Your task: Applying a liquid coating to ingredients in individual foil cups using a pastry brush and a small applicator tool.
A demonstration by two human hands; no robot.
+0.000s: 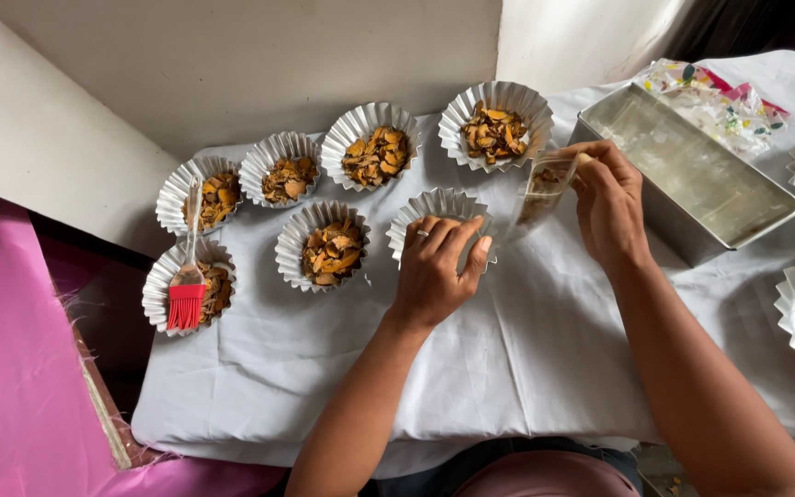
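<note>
With six fluted foil cups [332,250] filled, we steady the empty seventh fluted foil cup [438,204] with our left hand [434,267] while our right hand [607,204] grips a clear plastic bag of flakes [541,189].

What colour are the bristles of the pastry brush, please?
Red, on the pastry brush, clearest in the head view.

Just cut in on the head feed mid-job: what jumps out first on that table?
A cluster of fluted foil cups filled with golden-brown flakes sits at the table's far left and centre. The left hand steadies an unfilled cup while the right hand tilts a clear bag toward it. A red brush lies across the leftmost cups; a metal loaf tin sits right.
</note>
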